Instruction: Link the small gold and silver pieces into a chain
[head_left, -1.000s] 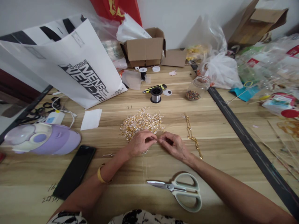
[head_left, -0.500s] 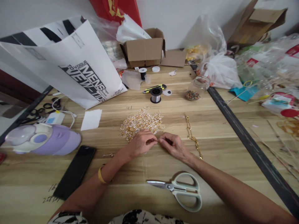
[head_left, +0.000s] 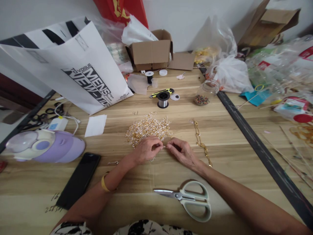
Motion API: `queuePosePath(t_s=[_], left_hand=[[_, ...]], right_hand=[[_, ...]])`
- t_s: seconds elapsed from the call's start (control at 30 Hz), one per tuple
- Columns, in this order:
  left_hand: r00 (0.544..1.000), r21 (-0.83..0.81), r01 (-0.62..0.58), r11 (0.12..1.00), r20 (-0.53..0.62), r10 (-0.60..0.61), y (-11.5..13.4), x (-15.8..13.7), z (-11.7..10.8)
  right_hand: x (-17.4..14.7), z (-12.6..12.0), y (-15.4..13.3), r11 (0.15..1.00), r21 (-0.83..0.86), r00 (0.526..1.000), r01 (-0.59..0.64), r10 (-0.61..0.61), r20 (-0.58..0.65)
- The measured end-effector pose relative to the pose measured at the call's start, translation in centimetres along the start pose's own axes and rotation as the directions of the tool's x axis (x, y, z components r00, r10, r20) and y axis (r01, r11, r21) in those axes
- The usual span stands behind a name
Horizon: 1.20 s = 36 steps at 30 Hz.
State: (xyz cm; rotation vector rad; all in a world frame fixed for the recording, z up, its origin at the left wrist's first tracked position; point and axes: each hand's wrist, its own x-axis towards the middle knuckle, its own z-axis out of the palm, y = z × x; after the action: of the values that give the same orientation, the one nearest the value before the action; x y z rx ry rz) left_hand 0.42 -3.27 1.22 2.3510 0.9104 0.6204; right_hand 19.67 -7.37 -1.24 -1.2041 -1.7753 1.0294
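My left hand (head_left: pixel 149 149) and my right hand (head_left: pixel 180 150) meet almost fingertip to fingertip at the near edge of a heap of small gold and silver jewelry pieces (head_left: pixel 148 128). Each pinches thumb against forefinger. A tiny, thin piece spans the small gap between them, too small to name. Part of a small metal bit (head_left: pixel 152 159) peeks out under my left hand. To the right of my right hand lies a gold chain (head_left: pixel 201 143). Scissors with pale handles (head_left: pixel 186 197) rest on the table in front of me, blades pointing left.
On the left are a black phone (head_left: pixel 78 180), a purple bottle (head_left: pixel 58 146), a white paper (head_left: pixel 96 125) and a large paper bag (head_left: pixel 88 71). Farther back stand a wire spool (head_left: pixel 163 100), a yellow cutter (head_left: pixel 156 93), a jar of beads (head_left: pixel 202 98) and a cardboard box (head_left: pixel 151 52).
My fingertips have drawn slightly apart, my left hand shifting a little to the left. A small gap with the thin piece now shows between them.
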Motion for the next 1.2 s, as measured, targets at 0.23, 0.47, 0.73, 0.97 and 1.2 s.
queuePosePath(t_s=[0.23, 0.47, 0.73, 0.97, 1.2], left_hand=[[0.998, -0.013, 0.038, 0.999, 0.056, -0.037, 0.39, 0.07, -0.2], [0.998, -0.001, 0.012, 1.0, 0.059, -0.012, 0.59, 0.09, -0.07], [0.997, 0.02, 0.005, 1.0, 0.08, -0.006, 0.83, 0.19, -0.18], [0.997, 0.005, -0.01, 1.0, 0.082, 0.01, 0.6, 0.12, -0.13], [0.997, -0.003, 0.0, 1.0, 0.081, 0.0, 0.71, 0.06, -0.25]], right_hand=[[-0.27, 0.32, 0.25, 0.996, 0.087, 1.0, 0.0, -0.002, 0.023], [-0.24, 0.35, 0.54, 0.998, 0.046, 0.999, 0.036, -0.037, 0.026], [-0.23, 0.24, 0.35, 0.999, 0.009, 0.999, 0.039, -0.039, 0.016], [-0.21, 0.27, 0.36, 1.0, 0.01, 1.0, 0.024, -0.024, 0.011], [-0.19, 0.27, 0.44, 1.0, 0.001, 1.0, 0.027, -0.027, 0.003]])
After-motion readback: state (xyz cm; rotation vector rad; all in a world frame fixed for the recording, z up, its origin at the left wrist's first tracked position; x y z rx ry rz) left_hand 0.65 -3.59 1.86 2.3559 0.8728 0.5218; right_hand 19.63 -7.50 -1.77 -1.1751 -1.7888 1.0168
